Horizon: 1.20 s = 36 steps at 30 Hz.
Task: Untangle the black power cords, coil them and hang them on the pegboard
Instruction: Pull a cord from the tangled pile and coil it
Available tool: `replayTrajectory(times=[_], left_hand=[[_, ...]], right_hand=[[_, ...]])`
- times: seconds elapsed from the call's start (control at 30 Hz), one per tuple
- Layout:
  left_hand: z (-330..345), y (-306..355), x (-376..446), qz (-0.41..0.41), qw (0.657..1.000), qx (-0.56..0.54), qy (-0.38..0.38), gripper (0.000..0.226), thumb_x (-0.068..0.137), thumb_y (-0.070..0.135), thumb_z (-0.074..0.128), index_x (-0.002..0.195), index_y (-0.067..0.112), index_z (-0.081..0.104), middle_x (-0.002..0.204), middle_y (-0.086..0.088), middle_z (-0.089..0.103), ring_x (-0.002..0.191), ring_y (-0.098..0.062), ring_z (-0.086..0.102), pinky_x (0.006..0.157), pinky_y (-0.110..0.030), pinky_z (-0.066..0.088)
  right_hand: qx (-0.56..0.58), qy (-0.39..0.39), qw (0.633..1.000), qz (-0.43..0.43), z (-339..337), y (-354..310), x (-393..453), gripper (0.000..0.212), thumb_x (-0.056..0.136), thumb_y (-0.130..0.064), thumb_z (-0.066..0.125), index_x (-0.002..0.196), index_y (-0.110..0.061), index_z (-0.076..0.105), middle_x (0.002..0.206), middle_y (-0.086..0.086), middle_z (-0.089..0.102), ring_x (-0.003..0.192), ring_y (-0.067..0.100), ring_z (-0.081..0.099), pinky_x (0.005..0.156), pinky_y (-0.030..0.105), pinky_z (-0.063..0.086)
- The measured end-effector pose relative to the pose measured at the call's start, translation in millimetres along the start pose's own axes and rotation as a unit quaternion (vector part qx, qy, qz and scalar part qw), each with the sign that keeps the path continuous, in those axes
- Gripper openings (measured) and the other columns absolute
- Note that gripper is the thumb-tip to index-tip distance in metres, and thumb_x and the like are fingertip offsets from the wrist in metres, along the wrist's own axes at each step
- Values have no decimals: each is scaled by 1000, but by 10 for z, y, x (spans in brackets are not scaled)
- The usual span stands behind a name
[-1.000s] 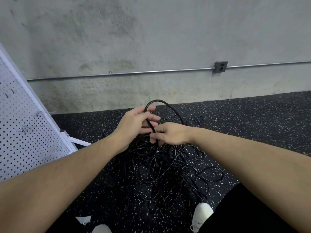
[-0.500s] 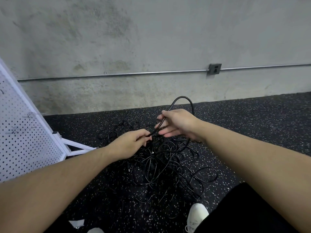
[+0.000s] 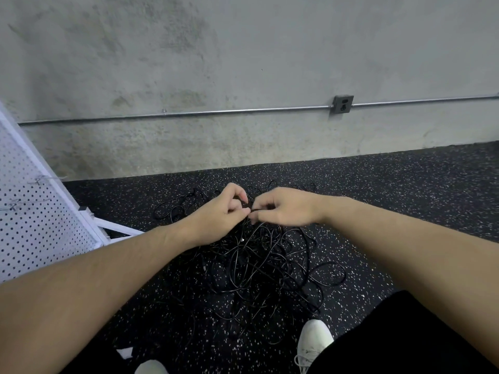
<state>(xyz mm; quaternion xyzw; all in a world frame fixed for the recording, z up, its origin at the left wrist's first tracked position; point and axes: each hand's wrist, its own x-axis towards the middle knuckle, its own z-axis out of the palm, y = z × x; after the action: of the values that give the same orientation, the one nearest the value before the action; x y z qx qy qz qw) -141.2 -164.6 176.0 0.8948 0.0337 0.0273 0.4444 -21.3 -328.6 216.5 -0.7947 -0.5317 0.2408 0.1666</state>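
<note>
Thin, glossy black cords (image 3: 259,268) lie tangled on the speckled floor (image 3: 405,201) before me. My left hand (image 3: 216,217) and right hand (image 3: 283,209), fingers curled, pinch one strand between them above the pile. White pegboard (image 3: 35,228) stands left. I see no readable writing.

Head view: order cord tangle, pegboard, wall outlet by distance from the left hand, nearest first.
1. Cord tangle: directly under the left hand, which pinches a strand.
2. Pegboard: off to the left.
3. Wall outlet: up on the far wall, right.
</note>
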Motion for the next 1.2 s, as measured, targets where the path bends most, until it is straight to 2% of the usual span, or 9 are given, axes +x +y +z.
replayTrajectory(times=[0.2,0.4,0.5,0.63,0.77,0.87,0.97,1.1,1.2], left_hand=[[86,-62,-36,-16,996,28,-79,44,107,48,28,92,32,66,98,2,72,97,-17,63,99,-31,45],[73,-243,22,-86,987,128,-53,25,110,38,36,106,35,60,98,15,70,67,-7,55,69,-30,48],[34,-241,51,-68,990,123,1,27,111,32,34,104,36,60,86,5,69,58,0,52,61,-27,47],[36,-185,53,-46,993,102,42,25,110,36,38,102,38,62,68,-7,51,63,-19,46,64,-44,44],[166,109,147,18,996,49,66,3,109,32,45,110,30,47,60,5,43,52,-9,37,57,-36,38],[245,298,227,27,995,6,99,6,109,32,41,115,30,42,68,-7,48,49,-8,35,54,-28,35],[235,309,208,1,994,-53,91,24,111,37,31,112,20,48,76,-5,47,63,-11,44,61,-14,44],[200,105,90,-7,999,-25,-47,57,105,61,26,97,19,64,69,-5,67,71,-19,62,87,-36,50],[189,-27,74,-44,991,97,-86,48,96,68,44,92,25,66,82,-3,73,69,-15,61,80,-33,50]], right_hand=[[113,49,992,-2,-184,56,-219,30,98,-32,65,74,-14,66,52,-6,39,44,5,30,47,17,27],[230,133,964,29,-279,366,-387,42,99,-30,62,60,-22,49,51,-4,43,47,13,36,91,49,52],[198,148,966,79,-279,519,-432,35,102,-34,57,75,-13,59,60,2,61,54,15,58,74,32,54],[79,68,984,144,-234,656,-435,26,103,-31,56,128,-25,60,102,1,74,91,22,71,95,45,54],[104,31,989,106,-176,401,-372,38,102,-26,54,140,-32,52,122,-8,69,113,16,66,92,30,51],[203,0,976,76,-142,216,-273,30,104,-27,54,135,-27,56,92,-6,75,91,10,72,87,24,55],[159,19,985,60,-134,145,-259,21,104,-35,54,112,-24,70,57,-11,49,50,7,50,59,19,48],[151,61,986,35,-181,180,-315,24,100,-41,60,94,-26,78,53,-5,38,44,10,30,44,17,29],[224,97,969,24,-255,255,-421,27,100,-38,58,83,-23,72,53,-4,36,47,13,29,48,22,28]])
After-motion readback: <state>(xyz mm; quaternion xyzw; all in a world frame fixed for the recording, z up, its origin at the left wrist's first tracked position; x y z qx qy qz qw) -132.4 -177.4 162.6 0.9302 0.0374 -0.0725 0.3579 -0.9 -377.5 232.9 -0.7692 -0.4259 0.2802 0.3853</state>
